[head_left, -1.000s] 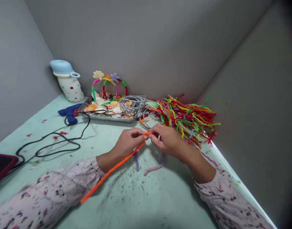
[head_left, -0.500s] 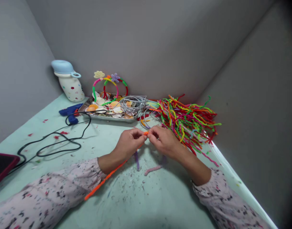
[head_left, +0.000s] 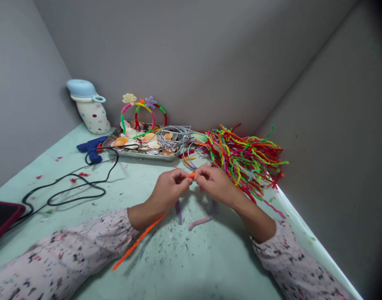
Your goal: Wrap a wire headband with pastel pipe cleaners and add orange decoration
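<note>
An orange pipe cleaner (head_left: pixel 139 243) is pinched between both my hands over the middle of the table, its long tail hanging down to the left under my left wrist. My left hand (head_left: pixel 168 189) is closed on it with thumb and fingertips. Fingertip to fingertip with it, my right hand (head_left: pixel 218 187) pinches the same short orange bit. A grey wire ring (head_left: pixel 186 160) shows just behind the fingertips; I cannot tell whether it is held. Below the hands lie a purple pipe cleaner piece (head_left: pixel 178 212) and a pink one (head_left: pixel 199 223).
Behind stands a metal tray (head_left: pixel 143 156) of shells, carrying a grey wire coil (head_left: pixel 175 135) and two colourful flower-topped rings (head_left: pixel 123 114). A pipe cleaner pile (head_left: pixel 247 156) lies right. Leftward are a blue glue gun (head_left: pixel 92 146), black cable (head_left: pixel 76 185), bottle (head_left: pixel 92 112) and red-edged device (head_left: pixel 3 216).
The orange tail has swung slightly downward, away from my left forearm. Both hands keep nearly the same place and grip.
</note>
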A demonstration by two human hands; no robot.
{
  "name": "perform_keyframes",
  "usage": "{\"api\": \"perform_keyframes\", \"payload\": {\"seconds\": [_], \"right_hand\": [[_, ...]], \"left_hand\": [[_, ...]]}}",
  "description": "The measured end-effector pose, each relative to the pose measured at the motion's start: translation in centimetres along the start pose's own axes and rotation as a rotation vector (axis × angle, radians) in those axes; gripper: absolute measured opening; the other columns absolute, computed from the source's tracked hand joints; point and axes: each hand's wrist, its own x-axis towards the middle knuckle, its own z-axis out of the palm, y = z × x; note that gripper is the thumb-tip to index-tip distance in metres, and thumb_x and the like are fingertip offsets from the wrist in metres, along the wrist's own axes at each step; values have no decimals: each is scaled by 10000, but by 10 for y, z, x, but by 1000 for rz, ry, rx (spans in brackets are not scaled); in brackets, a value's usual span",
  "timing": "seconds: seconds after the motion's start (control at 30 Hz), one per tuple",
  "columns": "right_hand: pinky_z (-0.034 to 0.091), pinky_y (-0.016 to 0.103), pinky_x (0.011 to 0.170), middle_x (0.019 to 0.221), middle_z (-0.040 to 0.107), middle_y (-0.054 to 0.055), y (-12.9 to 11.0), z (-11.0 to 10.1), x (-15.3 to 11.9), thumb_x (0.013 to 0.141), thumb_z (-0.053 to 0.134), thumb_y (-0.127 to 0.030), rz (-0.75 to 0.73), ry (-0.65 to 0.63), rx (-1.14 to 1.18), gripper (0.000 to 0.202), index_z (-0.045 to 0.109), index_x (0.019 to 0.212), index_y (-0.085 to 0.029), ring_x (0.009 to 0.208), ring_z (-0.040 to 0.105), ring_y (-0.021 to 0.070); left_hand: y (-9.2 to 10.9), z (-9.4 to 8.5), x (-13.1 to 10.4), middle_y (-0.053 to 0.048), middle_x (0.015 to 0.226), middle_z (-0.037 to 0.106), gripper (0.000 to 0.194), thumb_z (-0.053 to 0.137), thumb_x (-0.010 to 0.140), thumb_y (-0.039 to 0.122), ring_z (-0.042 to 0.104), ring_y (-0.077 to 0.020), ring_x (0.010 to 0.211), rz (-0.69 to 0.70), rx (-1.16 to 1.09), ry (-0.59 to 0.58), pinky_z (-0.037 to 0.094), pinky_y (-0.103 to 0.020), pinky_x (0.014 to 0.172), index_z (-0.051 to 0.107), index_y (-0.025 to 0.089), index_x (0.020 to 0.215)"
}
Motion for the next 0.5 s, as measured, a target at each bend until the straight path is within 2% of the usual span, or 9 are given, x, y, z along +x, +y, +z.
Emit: {"api": "perform_keyframes", "payload": {"seconds": [0.13,0.33,0.4,0.5], "right_hand": [[285,197,428,495,522,-27,2,2,1,770,461,-225,167,-81,300,157,550,654,-168,444,429,86],[204,178,343,559,507,-28,0,3,2,698,510,-236,440,-201,861,97,524,649,-155,389,424,53],[201,172,341,575,509,-28,-1,1,3,694,510,-238,468,-224,892,93,528,662,-152,390,423,50],[295,178,392,643,543,-8,-2,-5,3,729,528,-257,328,-201,666,116,558,711,-146,465,476,69]], "left_hand": [[2,-3,-3,-14,714,622,178,539,795,302,523,-106,615,127,174,43,392,-201,568,644,158,804],[11,-7,-7,-33,770,652,167,515,812,250,555,-130,708,356,433,64,398,-221,647,665,181,829],[12,-7,-7,-34,775,654,165,518,808,246,551,-128,707,361,413,66,395,-224,652,667,179,829],[8,-5,-4,-20,721,634,161,534,798,282,535,-116,636,201,227,68,395,-219,600,649,169,799]]}}
